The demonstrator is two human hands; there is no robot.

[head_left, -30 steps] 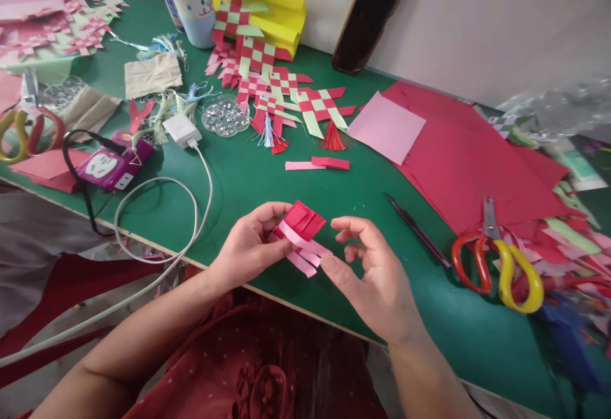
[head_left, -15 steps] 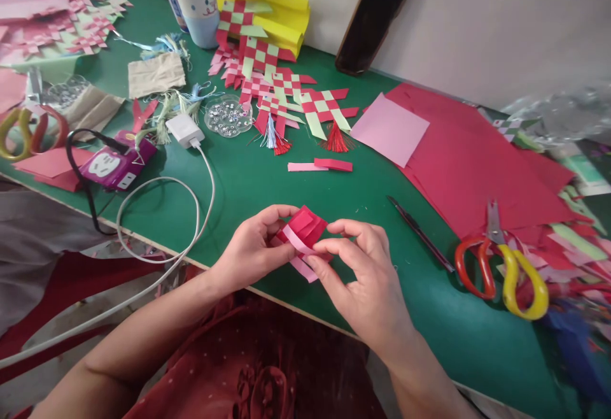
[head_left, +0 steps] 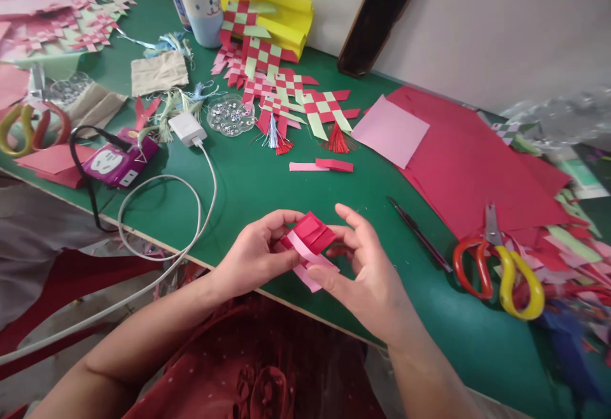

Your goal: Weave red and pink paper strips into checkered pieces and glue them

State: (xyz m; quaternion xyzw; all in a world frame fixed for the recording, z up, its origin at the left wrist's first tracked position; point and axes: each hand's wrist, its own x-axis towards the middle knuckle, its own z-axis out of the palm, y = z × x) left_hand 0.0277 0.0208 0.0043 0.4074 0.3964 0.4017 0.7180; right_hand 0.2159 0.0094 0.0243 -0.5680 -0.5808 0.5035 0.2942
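Observation:
Above the table's front edge, a small piece of woven paper strips (head_left: 319,233), red with pink, is held between my two hands. My left hand (head_left: 260,246) pinches its left side, thumb on top and fingers beneath. On the other side, my right hand (head_left: 365,266) has its thumb against the lower pink strip and its middle fingers at the right edge, while the index finger is raised away. Just beyond lie a pink paper strip (head_left: 308,167) and a red paper strip (head_left: 337,165), overlapping on the green table (head_left: 248,183).
Finished woven paper fish (head_left: 327,108) lie at the back. To the right are a craft knife (head_left: 420,234), scissors (head_left: 491,234) and red paper sheets (head_left: 477,158). A white cable (head_left: 210,183) loops on the left near a purple power adapter (head_left: 119,161). A phone (head_left: 382,14) leans against the wall.
My right index finger has lifted off the woven paper and stretched upward. The piece has tilted and shifted slightly right and down in the hands.

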